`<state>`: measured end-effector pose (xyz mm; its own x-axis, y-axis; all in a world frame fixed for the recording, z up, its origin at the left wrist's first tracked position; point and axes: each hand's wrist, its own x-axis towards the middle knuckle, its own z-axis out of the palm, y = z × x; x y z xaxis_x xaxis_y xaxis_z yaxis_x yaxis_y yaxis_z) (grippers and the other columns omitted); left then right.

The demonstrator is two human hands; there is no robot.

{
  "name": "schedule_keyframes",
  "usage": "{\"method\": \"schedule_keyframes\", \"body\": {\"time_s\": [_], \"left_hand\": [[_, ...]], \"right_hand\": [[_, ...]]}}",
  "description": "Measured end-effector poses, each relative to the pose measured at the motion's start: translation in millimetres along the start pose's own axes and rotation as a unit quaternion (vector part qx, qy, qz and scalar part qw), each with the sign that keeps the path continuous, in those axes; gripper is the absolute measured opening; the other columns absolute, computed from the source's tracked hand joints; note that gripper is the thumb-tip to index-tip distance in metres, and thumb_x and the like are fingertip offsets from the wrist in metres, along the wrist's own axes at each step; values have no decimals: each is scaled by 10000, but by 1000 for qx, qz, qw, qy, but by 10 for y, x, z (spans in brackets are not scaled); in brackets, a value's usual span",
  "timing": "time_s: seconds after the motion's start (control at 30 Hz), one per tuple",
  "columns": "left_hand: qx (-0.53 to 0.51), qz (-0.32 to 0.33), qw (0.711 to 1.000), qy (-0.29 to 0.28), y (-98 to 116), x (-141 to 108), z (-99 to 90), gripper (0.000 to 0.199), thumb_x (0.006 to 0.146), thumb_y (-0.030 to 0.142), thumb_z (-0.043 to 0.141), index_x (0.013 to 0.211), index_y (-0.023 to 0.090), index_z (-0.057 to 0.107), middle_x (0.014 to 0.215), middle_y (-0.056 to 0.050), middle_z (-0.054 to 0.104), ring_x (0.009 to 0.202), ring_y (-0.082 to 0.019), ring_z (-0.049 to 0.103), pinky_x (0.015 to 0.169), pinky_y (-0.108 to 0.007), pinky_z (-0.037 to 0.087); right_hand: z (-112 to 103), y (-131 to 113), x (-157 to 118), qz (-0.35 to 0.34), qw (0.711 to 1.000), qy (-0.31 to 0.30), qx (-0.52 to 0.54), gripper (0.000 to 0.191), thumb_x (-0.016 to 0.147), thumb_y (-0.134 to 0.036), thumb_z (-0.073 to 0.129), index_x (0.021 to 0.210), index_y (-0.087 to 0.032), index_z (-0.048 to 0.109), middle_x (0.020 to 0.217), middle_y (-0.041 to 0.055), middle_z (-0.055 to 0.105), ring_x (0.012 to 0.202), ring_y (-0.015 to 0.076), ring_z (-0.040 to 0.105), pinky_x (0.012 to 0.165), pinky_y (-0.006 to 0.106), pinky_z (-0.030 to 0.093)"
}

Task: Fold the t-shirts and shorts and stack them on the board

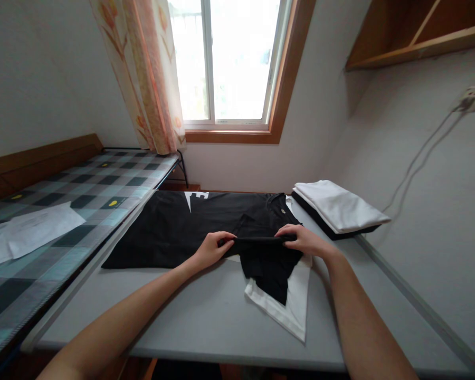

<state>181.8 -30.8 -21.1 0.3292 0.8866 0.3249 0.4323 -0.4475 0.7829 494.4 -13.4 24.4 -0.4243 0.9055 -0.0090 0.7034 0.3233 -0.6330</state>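
Note:
A black T-shirt (pixel 166 232) with white lettering lies sideways on the grey table, its collar to the right. My left hand (pixel 214 248) pinches the folded near edge of the shirt around its middle. Closer to the collar, my right hand (pixel 301 240) grips the same edge, so a straight strip of cloth is stretched between the two hands. Below this strip hangs the black sleeve, spread over a white garment (pixel 298 316) whose corner reaches toward the table's front. How far the white cloth extends under the shirt is hidden.
Folded clothes, a white one (pixel 336 203) over black, are stacked at the table's (pixel 190 316) back right. On the left stands a bed with a checked mattress (pixel 75 195) and papers (pixel 39 237). A cable (pixel 415 155) hangs along the right wall below a shelf.

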Motion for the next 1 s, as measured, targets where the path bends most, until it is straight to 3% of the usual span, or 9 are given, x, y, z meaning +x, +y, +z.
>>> {"method": "schedule_keyframes", "body": {"time_s": [0.3,0.4,0.53,0.7,0.83,1.0], "left_hand": [[21,25,999,-35,-7,-1,-32,203,869,279,586,992,180,714,902,-43,736,775,-160,649,680,-275,502],[43,42,993,-100,49,-3,-125,244,813,199,618,1045,182,692,906,-37,699,809,-153,630,724,-267,506],[108,103,969,-197,174,-24,-297,477,724,119,628,1189,223,624,1026,-44,634,961,-181,592,855,-296,495],[196,85,948,-234,208,-153,-459,541,652,78,556,1169,235,587,1028,-33,607,875,-180,605,752,-266,489],[238,40,940,-242,106,-341,-696,509,645,72,506,1122,237,574,920,-2,625,830,-174,608,734,-256,462],[275,-20,934,-228,-61,-565,-1236,413,642,61,437,982,222,608,966,-23,636,869,-185,598,760,-258,432]], "right_hand": [[-50,262,-7,30,999,23,31,272,727,-334,604,899,-213,777,924,51,757,878,238,666,854,346,499],[-66,295,-13,31,999,26,33,281,737,-365,619,910,-215,782,959,58,761,895,253,674,869,360,493],[-82,287,-13,24,999,28,31,291,744,-390,617,903,-212,782,957,59,760,905,257,677,880,359,491],[-99,308,-16,25,999,26,41,290,732,-408,627,876,-202,772,927,63,758,895,262,674,857,358,498],[-96,341,-15,23,998,54,37,309,752,-416,594,896,-193,753,921,64,751,885,256,669,843,361,500],[-83,349,-4,19,991,128,21,317,757,-398,566,922,-188,737,942,72,738,892,257,663,860,376,502]]}}
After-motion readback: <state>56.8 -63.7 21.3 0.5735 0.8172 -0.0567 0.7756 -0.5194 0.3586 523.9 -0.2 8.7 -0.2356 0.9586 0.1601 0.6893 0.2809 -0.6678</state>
